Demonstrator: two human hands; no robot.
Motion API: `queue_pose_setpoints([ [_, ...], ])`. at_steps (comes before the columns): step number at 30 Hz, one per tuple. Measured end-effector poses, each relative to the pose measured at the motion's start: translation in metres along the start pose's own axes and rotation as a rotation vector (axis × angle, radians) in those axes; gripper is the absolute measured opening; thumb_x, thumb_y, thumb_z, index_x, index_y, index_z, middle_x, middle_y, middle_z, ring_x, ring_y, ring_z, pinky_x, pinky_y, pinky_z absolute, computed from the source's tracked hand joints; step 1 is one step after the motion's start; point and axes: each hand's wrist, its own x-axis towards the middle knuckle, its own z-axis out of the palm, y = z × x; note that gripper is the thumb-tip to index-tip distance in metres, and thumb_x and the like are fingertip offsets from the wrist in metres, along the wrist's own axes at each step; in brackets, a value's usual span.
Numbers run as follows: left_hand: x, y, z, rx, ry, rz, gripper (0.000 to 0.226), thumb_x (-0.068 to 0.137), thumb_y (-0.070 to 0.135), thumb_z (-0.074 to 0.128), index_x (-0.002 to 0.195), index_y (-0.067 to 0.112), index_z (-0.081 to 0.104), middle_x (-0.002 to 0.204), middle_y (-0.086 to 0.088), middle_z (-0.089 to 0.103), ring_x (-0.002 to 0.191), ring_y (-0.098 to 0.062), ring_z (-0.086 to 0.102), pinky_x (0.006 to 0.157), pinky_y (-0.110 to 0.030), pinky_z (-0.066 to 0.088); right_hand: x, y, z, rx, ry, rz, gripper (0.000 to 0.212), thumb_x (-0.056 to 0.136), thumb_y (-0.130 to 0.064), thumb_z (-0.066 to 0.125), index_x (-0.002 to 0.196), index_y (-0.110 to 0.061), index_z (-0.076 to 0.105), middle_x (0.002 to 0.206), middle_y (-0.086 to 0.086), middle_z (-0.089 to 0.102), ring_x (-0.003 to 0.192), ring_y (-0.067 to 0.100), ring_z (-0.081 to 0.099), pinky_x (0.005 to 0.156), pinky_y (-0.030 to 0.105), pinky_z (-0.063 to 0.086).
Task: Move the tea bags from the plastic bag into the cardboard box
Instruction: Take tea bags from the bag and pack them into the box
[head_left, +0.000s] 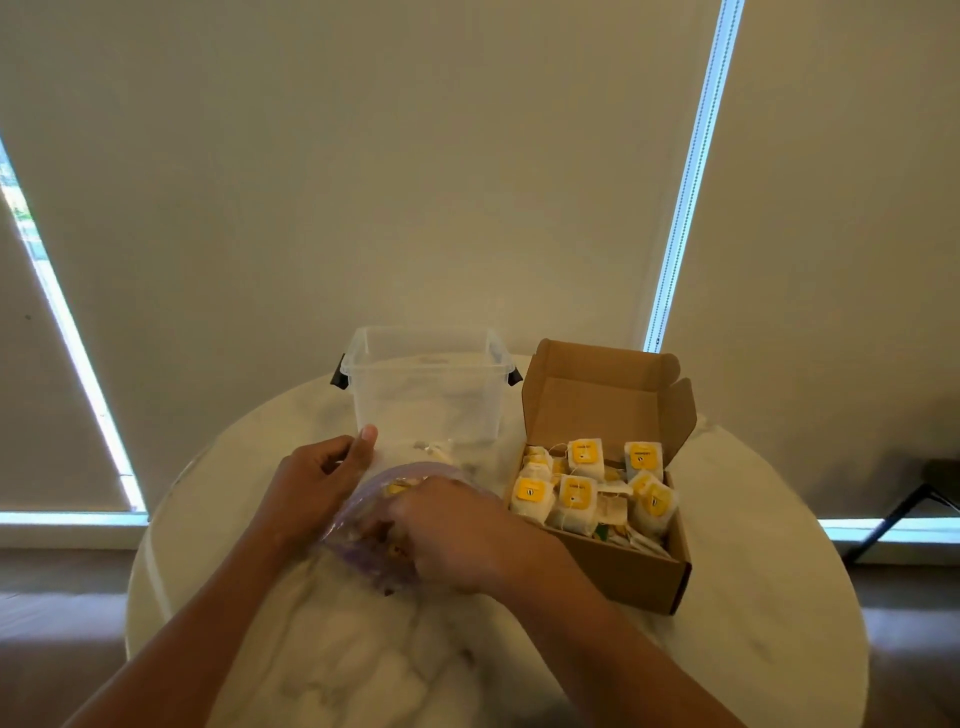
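The job looks well under way but not finished; the cardboard box (623, 577) stands open on the right side of the table (753, 597), lid flap tipped back, and it already holds a good crowd of tea bags (579, 499), white sachets with yellow tags, some upright in rough rows and others lying loose between them; there seems to be a little room left near its front edge, though I cannot say how much

The plastic bag (358, 558), clear with a purple rim at its mouth, lies at the middle of the table just left of the box; the left grip (311, 488) grasps the near-left edge of the mouth, fingers curled on the plastic and thumb raised, holding it open; the right grip (457, 535) is plunged into the opening, its fingertips hidden by its own back and the crumpled plastic, so I cannot tell whether it is clenched on a sachet or only feeling about

A glimpse of yellow (397, 488) shows through the bag near the rim, so at least some sachets remain inside; how many is hidden; by my reckoning the larger share is already boxed, and what is left is to lift out the rest and carry it across

A clear plastic tub (426, 395) with dark clips stands behind the bag, apart from the work
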Motion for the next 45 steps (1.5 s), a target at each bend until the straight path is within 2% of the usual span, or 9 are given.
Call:
queue_pose_setpoints([
  [3,0.003,-0.006,-0.001,-0.006,-0.016,-0.003,0.077,0.102,0.075,0.049,0.073,0.005,0.055,0.062,-0.015,0.051,0.058,-0.014,0.042,0.064,-0.034,0.033,0.008,0.002,0.012,0.023,-0.057,0.094,0.045,0.089,-0.020,0.078,0.133,-0.021,0.067,0.125,0.002,0.069,0.111,0.022,0.065,0.101,0.038,0.055],
  [6,0.006,-0.011,0.000,-0.009,-0.040,-0.021,0.081,0.100,0.080,0.049,0.076,0.003,0.063,0.071,-0.021,0.064,0.061,-0.014,0.053,0.066,-0.032,0.042,0.001,0.000,0.011,-0.006,0.043,0.052,0.055,0.084,-0.027,0.083,0.135,-0.024,0.063,0.130,-0.002,0.066,0.115,0.019,0.063,0.103,0.039,0.055],
  [9,0.004,-0.009,0.001,-0.024,-0.038,-0.027,0.080,0.100,0.078,0.051,0.074,0.002,0.057,0.065,-0.019,0.059,0.059,-0.014,0.049,0.065,-0.031,0.039,-0.019,-0.007,-0.004,-0.003,0.126,-0.039,0.059,0.090,-0.029,0.078,0.144,-0.020,0.057,0.149,0.002,0.056,0.138,0.022,0.048,0.120,0.039,0.038],
  [11,0.003,-0.008,0.002,-0.025,-0.039,-0.031,0.081,0.100,0.078,0.050,0.074,0.002,0.054,0.063,-0.017,0.057,0.059,-0.014,0.048,0.064,-0.031,0.038,-0.030,-0.010,-0.012,-0.016,0.180,-0.079,0.048,0.093,-0.028,0.073,0.139,-0.018,0.062,0.146,0.003,0.057,0.141,0.023,0.043,0.125,0.042,0.030],
  [16,0.001,-0.005,0.003,-0.034,-0.016,-0.039,0.082,0.099,0.081,0.050,0.072,0.004,0.046,0.062,-0.018,0.046,0.058,-0.016,0.041,0.064,-0.033,0.031,-0.046,-0.007,-0.016,0.065,0.343,-0.096,0.023,0.096,-0.023,0.064,0.118,-0.024,0.071,0.121,-0.006,0.063,0.120,0.014,0.049,0.110,0.036,0.043],
  [23,0.004,-0.009,0.003,-0.055,-0.020,-0.051,0.087,0.096,0.087,0.048,0.075,0.003,0.051,0.064,-0.011,0.050,0.063,-0.015,0.043,0.066,-0.033,0.034,-0.057,0.005,-0.039,0.509,0.502,0.170,0.011,0.095,-0.031,0.075,0.103,-0.024,0.071,0.091,-0.014,0.073,0.085,0.005,0.070,0.068,0.017,0.057],
  [32,0.000,-0.002,0.002,-0.047,-0.026,-0.047,0.077,0.102,0.076,0.048,0.072,0.005,0.046,0.061,-0.002,0.044,0.061,-0.014,0.039,0.065,-0.034,0.030,-0.059,0.005,-0.044,0.770,0.544,0.276,0.014,0.093,-0.030,0.080,0.103,-0.027,0.072,0.091,-0.012,0.079,0.087,0.005,0.075,0.074,0.025,0.062],
  [37,0.002,-0.008,0.001,-0.036,-0.049,-0.054,0.087,0.099,0.086,0.044,0.079,0.002,0.060,0.073,-0.023,0.060,0.062,-0.014,0.048,0.066,-0.033,0.037,-0.061,0.004,-0.047,0.821,0.501,0.308,0.021,0.095,-0.032,0.076,0.110,-0.028,0.062,0.094,-0.010,0.079,0.086,0.007,0.075,0.071,0.025,0.061],
  [45,0.004,-0.013,0.002,-0.056,-0.061,-0.059,0.092,0.096,0.089,0.044,0.083,0.001,0.064,0.079,-0.028,0.061,0.064,-0.015,0.047,0.068,-0.034,0.037,-0.063,0.006,-0.049,0.835,0.479,0.271,0.018,0.097,-0.029,0.074,0.116,-0.029,0.076,0.098,-0.013,0.078,0.095,0.008,0.074,0.077,0.026,0.063],
])
